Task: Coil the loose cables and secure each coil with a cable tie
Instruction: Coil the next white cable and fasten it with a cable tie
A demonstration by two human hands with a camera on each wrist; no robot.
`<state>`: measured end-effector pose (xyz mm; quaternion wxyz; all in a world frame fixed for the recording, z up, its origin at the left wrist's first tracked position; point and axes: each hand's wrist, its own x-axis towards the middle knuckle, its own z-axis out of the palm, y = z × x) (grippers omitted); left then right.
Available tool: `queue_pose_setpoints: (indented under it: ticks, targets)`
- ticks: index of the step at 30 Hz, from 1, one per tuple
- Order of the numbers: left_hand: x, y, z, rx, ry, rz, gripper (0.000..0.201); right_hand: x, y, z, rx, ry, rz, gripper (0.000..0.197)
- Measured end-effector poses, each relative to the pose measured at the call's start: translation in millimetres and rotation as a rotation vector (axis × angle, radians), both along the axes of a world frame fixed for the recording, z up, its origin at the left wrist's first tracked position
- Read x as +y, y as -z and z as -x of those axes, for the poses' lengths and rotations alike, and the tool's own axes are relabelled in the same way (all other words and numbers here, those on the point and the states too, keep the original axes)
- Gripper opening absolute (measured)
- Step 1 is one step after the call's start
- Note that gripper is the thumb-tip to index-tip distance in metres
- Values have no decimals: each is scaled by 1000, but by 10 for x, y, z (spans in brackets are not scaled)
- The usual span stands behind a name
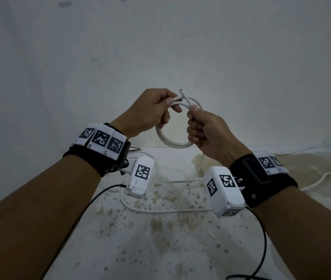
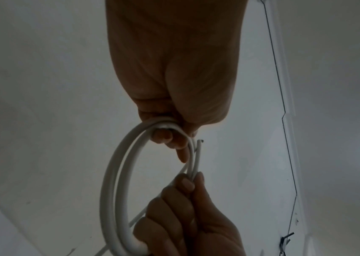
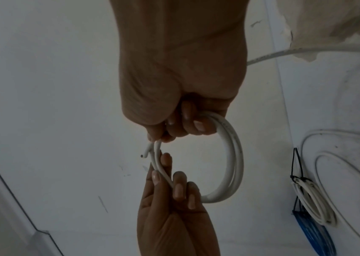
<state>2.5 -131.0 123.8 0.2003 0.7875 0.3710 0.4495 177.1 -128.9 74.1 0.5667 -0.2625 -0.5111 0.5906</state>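
Note:
A white cable coil (image 1: 168, 141) of a few loops hangs in the air between both hands, in front of a pale wall. My left hand (image 1: 167, 109) grips the coil's top left, thumb over the strands. My right hand (image 1: 193, 118) grips the right side, fingers curled round the loops, with the cable's loose tail (image 1: 201, 160) dropping from it to the surface. The cut cable end (image 1: 180, 90) sticks up between the hands. In the left wrist view the coil (image 2: 113, 181) runs from my left hand (image 2: 174, 135) to my right hand (image 2: 187, 183). The right wrist view shows the coil (image 3: 233, 155) the same way.
Loose white cable (image 1: 160, 210) snakes over the stained white surface below, and more cable (image 1: 322, 178) lies at the right. A finished white coil (image 3: 310, 195) bound with a black tie lies beside a blue bundle (image 3: 314, 230). Black wrist-camera cords (image 1: 92, 201) trail towards me.

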Motion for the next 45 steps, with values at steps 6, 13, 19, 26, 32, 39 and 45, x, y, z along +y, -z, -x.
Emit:
queue_pose_setpoints:
  ticks: [6,13,19,26,32,39,45]
  targets:
    - [-42,-21,-76,79,24,14,26,-14,-19,-30,-80,17,-48,31]
    - [-23,-79,-44,132,51,18,29,-41,-37,-32,-137,12,-88,30]
    - [-21,48,-188,-80,-65,-82,35,-91,-124,52,-274,38,-147,29]
    - [73,37,-118,-225,-134,-45,31,-53,-152,-122,-587,634,-323,33]
    - [97,7,-105,-186,-179,-96,36,21,-309,-236,-1078,701,-498,24]
    - [107,-43,-142,-399,-186,20,32,-57,-445,-248,-723,479,-458,29]
    - [5,-110,-180,-453,-61,115,39,3,-239,-268,-557,291,-233,34]
